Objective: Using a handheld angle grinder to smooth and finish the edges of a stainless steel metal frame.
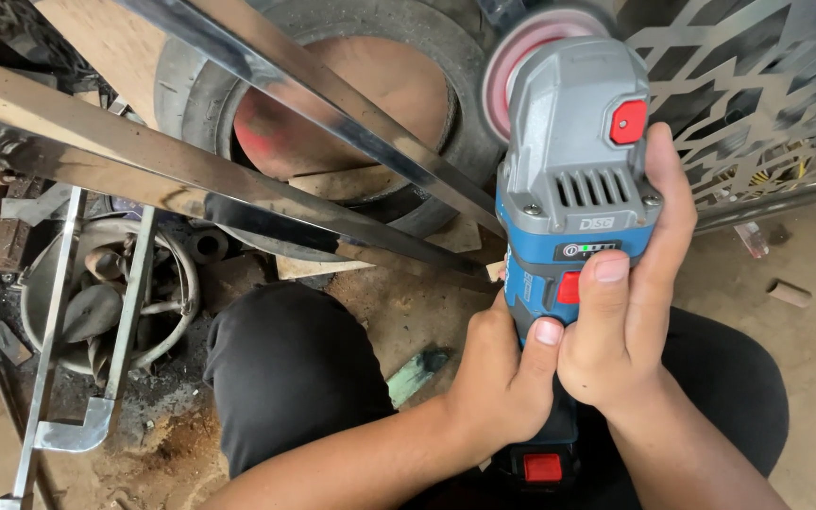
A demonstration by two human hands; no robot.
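Note:
A blue and grey cordless angle grinder is held upright in the middle right, its pinkish round disc at the top. My right hand wraps the body from the right, thumb resting by a red switch. My left hand grips the handle from the left, just above the battery with a red button. The disc sits close to shiny steel bars that run diagonally from upper left towards the tool.
A worn tyre lies behind the bars. A patterned cut-metal panel stands at the upper right. A metal bucket with scrap and thin steel rods lie at the left. My dark-trousered knees are below.

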